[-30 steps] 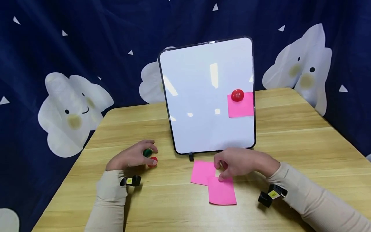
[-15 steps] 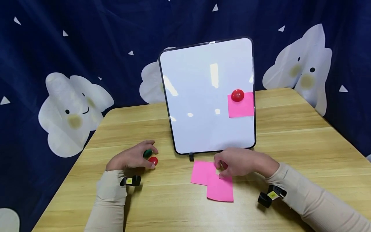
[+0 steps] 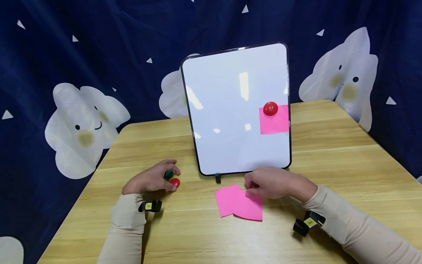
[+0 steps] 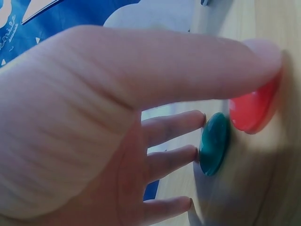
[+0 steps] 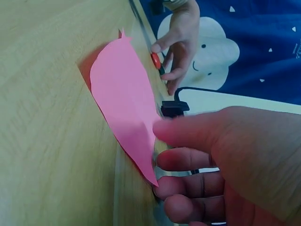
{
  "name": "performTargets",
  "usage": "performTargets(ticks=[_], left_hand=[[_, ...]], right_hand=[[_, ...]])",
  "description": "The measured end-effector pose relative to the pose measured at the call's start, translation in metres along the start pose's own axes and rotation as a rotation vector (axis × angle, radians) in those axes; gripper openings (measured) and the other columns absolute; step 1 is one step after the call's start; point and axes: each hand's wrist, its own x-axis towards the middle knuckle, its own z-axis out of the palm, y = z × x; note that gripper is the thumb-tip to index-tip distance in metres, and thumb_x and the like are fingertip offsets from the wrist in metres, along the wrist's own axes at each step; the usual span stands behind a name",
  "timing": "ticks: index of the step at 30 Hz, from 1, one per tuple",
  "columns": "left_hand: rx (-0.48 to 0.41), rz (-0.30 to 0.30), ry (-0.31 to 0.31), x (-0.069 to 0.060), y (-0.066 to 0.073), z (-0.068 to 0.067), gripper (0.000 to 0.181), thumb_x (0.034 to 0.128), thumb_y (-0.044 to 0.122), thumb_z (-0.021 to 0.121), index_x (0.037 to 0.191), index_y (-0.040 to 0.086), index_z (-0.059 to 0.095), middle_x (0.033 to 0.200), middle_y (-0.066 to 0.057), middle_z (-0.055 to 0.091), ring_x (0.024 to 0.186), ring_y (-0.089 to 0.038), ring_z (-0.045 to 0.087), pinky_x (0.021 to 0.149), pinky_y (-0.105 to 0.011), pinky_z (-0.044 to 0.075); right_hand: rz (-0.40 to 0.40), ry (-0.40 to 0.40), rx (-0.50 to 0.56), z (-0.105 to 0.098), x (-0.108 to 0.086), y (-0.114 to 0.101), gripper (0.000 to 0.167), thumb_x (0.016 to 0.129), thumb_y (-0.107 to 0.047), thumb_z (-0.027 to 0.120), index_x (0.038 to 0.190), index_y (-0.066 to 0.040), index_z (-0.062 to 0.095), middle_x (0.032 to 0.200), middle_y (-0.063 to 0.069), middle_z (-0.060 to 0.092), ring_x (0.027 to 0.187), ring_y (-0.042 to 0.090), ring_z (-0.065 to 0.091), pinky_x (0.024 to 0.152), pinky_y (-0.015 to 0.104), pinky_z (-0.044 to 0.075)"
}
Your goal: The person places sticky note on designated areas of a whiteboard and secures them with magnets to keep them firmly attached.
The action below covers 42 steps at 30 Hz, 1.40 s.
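In the head view my left hand rests low over the table, its thumb tip at a red magnet. The left wrist view has that thumb against the red magnet, with loosely extended fingers beside a green magnet. My right hand, below the whiteboard, pinches the top edge of a pink note between thumb and finger. This note overlaps another pink note on its left. Seen from the right wrist, the held pink sheet bends beside my right thumb.
A whiteboard with a black frame stands tilted behind the hands. On its right side a red magnet lies over a pink note. A small black foot shows under the board. Blue patterned cloth hangs behind the wooden table.
The note under my right hand has moved up toward the board, and its thumb has drawn closer to the fingers. The left note has turned slightly. My left thumb has slid off the red magnet's top.
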Motion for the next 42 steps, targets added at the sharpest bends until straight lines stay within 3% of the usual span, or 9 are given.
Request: performTargets(ticks=[6,24,33,42], left_hand=[[0.029,-0.007,0.02,0.002,0.0,0.0,0.038,0.0824,0.018,0.082,0.116,0.014,0.065,0.159,-0.018,0.029,0.141,-0.042,0.03,0.108,-0.057,0.035],[0.136,0.016,0.122,0.005,0.002,0.004,0.022,0.0852,0.023,0.081,0.092,0.012,0.063,0.15,-0.021,0.042,0.137,-0.044,0.038,0.107,-0.053,0.038],[0.182,-0.003,0.161,0.009,0.005,0.006,0.023,0.0857,0.029,0.081,0.088,0.015,0.063,0.149,-0.02,0.044,0.137,-0.042,0.038,0.108,-0.053,0.037],[0.205,-0.006,0.198,0.011,0.006,0.009,0.024,0.0858,0.03,0.08,0.087,0.014,0.063,0.146,-0.02,0.047,0.137,-0.041,0.039,0.107,-0.053,0.039]], right_hand=[[0.05,-0.007,-0.021,0.0,0.0,-0.001,0.022,0.087,-0.036,0.079,0.082,-0.026,0.06,0.07,-0.013,0.053,0.067,0.007,0.048,0.062,0.027,0.043],[0.091,0.052,-0.066,0.001,-0.001,-0.001,0.02,0.089,-0.029,0.078,0.081,-0.025,0.06,0.072,-0.012,0.052,0.068,0.009,0.048,0.062,0.028,0.043],[0.065,0.084,-0.081,0.0,0.0,-0.001,0.021,0.089,-0.028,0.077,0.097,-0.019,0.06,0.081,-0.009,0.053,0.072,0.009,0.05,0.065,0.028,0.045],[0.064,0.052,-0.094,0.001,0.002,0.0,0.032,0.089,-0.028,0.078,0.117,-0.018,0.065,0.08,-0.012,0.053,0.073,0.009,0.05,0.065,0.028,0.045]])
